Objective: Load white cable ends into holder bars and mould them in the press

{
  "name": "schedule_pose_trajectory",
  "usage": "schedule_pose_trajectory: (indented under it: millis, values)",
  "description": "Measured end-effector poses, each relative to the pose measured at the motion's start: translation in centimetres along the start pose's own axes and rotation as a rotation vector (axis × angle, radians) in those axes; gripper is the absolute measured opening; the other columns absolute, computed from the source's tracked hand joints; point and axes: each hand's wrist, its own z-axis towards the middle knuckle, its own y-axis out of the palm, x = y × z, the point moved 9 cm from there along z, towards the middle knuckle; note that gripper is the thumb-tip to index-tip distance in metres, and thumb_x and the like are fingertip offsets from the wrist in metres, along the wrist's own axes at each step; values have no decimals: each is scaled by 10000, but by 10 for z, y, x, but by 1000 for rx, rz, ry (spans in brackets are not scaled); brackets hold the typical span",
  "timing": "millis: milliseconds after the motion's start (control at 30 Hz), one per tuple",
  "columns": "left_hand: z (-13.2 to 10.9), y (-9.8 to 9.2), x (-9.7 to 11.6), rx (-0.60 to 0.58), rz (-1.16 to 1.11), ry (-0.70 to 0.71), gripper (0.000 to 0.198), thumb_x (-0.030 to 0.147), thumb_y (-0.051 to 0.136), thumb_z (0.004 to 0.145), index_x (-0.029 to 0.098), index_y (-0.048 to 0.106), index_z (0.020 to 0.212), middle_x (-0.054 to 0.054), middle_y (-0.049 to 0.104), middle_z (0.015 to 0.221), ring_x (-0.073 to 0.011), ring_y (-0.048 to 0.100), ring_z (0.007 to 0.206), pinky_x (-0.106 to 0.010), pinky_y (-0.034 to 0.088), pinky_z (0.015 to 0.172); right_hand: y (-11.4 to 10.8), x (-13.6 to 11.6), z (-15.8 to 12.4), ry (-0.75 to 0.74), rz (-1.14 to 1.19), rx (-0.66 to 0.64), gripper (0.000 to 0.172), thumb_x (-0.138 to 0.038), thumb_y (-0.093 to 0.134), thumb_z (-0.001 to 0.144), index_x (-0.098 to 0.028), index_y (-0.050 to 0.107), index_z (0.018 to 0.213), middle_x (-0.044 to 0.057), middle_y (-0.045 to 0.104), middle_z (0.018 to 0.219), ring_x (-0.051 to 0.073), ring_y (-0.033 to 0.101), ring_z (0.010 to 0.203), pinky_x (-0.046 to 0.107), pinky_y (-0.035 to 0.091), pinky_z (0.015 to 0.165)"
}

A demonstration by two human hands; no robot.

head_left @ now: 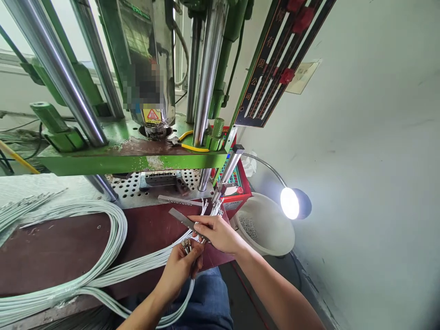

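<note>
My left hand (182, 263) is closed around the ends of several pale cables (185, 295), whose metal tips stick up above the fingers. Just above it, my right hand (218, 233) grips a flat grey metal bar (182, 218) that slants up to the left. The right fingertips are close to the cable tips; whether they touch cannot be made out. A second metal bar (180, 200) lies behind on the dark red tabletop (147, 224). White cable ends (216, 208) stand bunched beside that bar's right end.
A large coil of pale cables (115, 229) covers the left of the tabletop. The green press (137, 162) stands ahead, with yellow-handled cutters (194, 147) on its plate and a metal mould (160, 179) below. At right are a lit lamp (290, 203), a white bucket (275, 233) and a red control box (240, 183).
</note>
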Motion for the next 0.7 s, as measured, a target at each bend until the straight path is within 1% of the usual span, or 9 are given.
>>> schedule_pose_trajectory:
  millis: [133,200,300,400,467,567,633,700]
  values:
    - [5,-3,1,39,-14,1,364,491,717,709,191,528,623,39,547,441,-60,369,319,-205,234,368,2,-7,-2,-31,-84,28,442,-340,516,911,-137,652,1280,93,731,1020,223,662,929,367,506,879]
    - [7,-3,2,42,-8,-9,364,476,723,709,184,534,604,26,562,450,-60,383,326,-207,237,377,2,-8,-1,-37,-89,19,434,-338,518,911,-140,660,1270,94,732,1037,226,667,939,369,507,886]
    - [4,0,2,13,-17,-38,358,471,739,706,164,578,619,-1,598,491,-78,462,386,-209,310,423,-1,-5,1,-37,-55,15,408,-327,537,901,-144,682,1236,82,736,1012,207,670,882,345,520,836]
    - [-1,0,3,-1,-133,-68,361,500,754,690,168,635,769,-4,643,598,-122,566,500,-239,432,522,-7,4,4,-9,20,14,406,-316,555,890,-140,683,1232,65,739,907,175,651,791,301,517,738]
    - [-3,-2,5,17,-200,-67,386,514,773,667,187,625,809,14,641,646,-128,589,549,-256,472,572,-8,11,6,22,49,-5,417,-315,563,886,-138,673,1247,52,728,831,147,618,710,269,495,663]
    - [-3,-6,9,64,-181,-12,424,518,821,608,185,593,737,43,605,610,-88,528,514,-218,444,539,-10,15,6,36,40,-25,423,-310,569,888,-143,660,1266,40,711,794,118,570,651,247,462,625]
    - [-1,-6,11,71,-144,21,450,536,831,583,181,589,715,52,584,563,-72,474,468,-203,403,483,-11,14,5,33,38,-25,414,-306,574,889,-148,665,1260,37,709,800,118,572,669,251,460,648]
    - [1,-5,11,61,-110,34,458,556,822,583,180,591,706,55,568,528,-72,452,435,-206,382,452,-12,13,4,32,44,-27,398,-299,579,887,-156,675,1245,37,713,829,124,586,705,260,461,684]
